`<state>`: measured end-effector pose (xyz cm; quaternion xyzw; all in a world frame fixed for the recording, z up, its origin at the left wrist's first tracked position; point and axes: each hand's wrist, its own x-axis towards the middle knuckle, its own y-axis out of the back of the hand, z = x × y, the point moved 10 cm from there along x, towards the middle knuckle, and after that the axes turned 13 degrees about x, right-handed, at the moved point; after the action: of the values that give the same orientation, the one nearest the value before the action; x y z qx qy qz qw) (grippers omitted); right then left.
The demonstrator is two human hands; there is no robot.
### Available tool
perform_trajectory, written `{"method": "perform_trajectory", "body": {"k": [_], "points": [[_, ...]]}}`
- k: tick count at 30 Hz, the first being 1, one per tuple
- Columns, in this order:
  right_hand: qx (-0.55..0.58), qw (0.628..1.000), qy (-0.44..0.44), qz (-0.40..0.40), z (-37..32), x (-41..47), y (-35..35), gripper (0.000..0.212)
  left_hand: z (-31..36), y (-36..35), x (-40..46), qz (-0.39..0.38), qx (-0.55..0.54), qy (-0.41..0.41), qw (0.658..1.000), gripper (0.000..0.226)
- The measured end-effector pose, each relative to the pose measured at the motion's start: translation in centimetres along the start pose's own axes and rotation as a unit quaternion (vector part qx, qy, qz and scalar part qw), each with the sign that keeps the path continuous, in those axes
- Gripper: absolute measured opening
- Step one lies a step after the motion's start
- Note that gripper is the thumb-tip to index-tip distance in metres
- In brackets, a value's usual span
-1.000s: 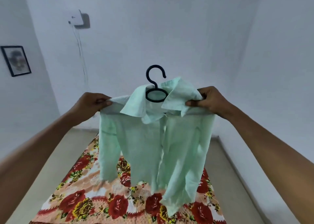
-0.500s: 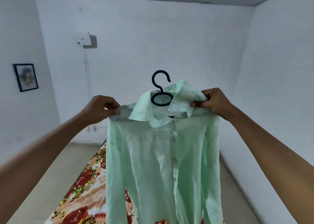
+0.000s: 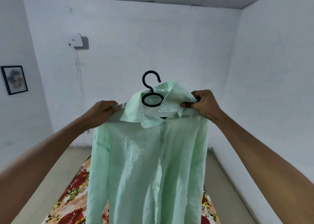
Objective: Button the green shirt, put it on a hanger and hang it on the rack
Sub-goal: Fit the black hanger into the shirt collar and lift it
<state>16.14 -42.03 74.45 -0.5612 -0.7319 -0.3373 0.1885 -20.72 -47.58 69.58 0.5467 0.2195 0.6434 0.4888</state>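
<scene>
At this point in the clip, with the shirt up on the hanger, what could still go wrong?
1. Both hands, left hand and right hand, pinch only the shirt at its shoulders; nobody holds the hanger, so it may tip or slip out.
2. The collar is rumpled on the right and may stay creased.
3. No rack is in view, so carrying comes next; the hem may drag on the flowered cloth.

Below me, toward six o'clock, the beige floor (image 3: 56, 171) carries a red-and-yellow floral mat (image 3: 71, 201) lying flat on it.
</scene>
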Motion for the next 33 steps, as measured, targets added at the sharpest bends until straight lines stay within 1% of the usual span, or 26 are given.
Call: {"method": "perform_trajectory", "body": {"k": [2,4,6,8,10,11,12,15,17,18,19,21,23,26,30,31,33], "points": [[0.006,1.0,-0.005,-0.011,-0.3,-0.5,0.5,0.019,0.0,0.5,-0.3,0.032,-0.022,0.015,0.999,0.04],[0.016,0.997,-0.063,-0.039,0.7,-1.3,1.4,0.02,-0.1,1.1,-0.7,0.059,-0.039,0.021,0.997,0.041],[-0.004,0.986,-0.14,-0.089,2.5,-2.5,2.3,0.026,0.1,1.6,-1.1,0.081,-0.051,0.014,0.995,0.043],[0.015,0.977,-0.18,-0.111,3.3,-3.7,3.0,0.028,0.4,2.0,-1.5,0.096,-0.059,0.002,0.994,0.042],[0.05,0.982,-0.163,-0.081,2.9,-4.2,3.9,0.017,0.8,2.0,-1.6,0.103,-0.068,0.0,0.992,0.034],[0.059,0.986,-0.144,-0.051,2.5,-4.2,4.4,0.01,0.9,2.1,-1.6,0.106,-0.076,0.004,0.991,0.028],[0.063,0.991,-0.121,-0.015,2.0,-4.2,5.1,0.009,1.1,2.1,-1.6,0.109,-0.086,0.008,0.99,0.022],[0.081,0.992,-0.044,0.083,1.1,-4.9,6.6,0.013,1.8,2.6,-1.7,0.128,-0.119,0.019,0.984,0.012],[0.085,0.99,-0.008,0.114,0.9,-5.7,6.9,0.025,2.2,3.2,-1.8,0.149,-0.126,0.022,0.981,0.01],[0.094,0.989,-0.009,0.112,1.1,-5.9,7.0,0.03,2.3,3.5,-1.9,0.157,-0.127,0.024,0.979,0.01],[0.111,0.989,-0.034,0.094,1.7,-6.2,6.9,0.032,2.4,3.6,-2.1,0.165,-0.127,0.026,0.978,0.009],[0.133,0.985,-0.11,0.024,2.9,-6.3,6.2,0.028,2.5,3.9,-2.4,0.174,-0.127,0.027,0.976,0.009],[0.119,0.983,-0.14,-0.023,3.0,-6.5,6.2,0.03,2.5,3.9,-2.7,0.181,-0.128,0.03,0.975,0.014],[0.108,0.986,-0.126,-0.018,2.1,-6.2,7.0,0.029,2.7,3.8,-3.0,0.185,-0.13,0.033,0.974,0.021],[0.077,0.991,-0.104,-0.026,0.7,-5.4,7.4,0.022,3.6,3.6,-3.2,0.19,-0.139,0.025,0.972,0.031],[0.065,0.992,-0.103,-0.032,0.3,-5.2,7.3,0.023,3.8,3.6,-3.3,0.19,-0.144,0.023,0.971,0.032],[0.025,0.995,-0.092,-0.042,-0.4,-4.7,7.5,0.033,4.5,3.7,-3.3,0.192,-0.145,0.015,0.97,0.031]]}}
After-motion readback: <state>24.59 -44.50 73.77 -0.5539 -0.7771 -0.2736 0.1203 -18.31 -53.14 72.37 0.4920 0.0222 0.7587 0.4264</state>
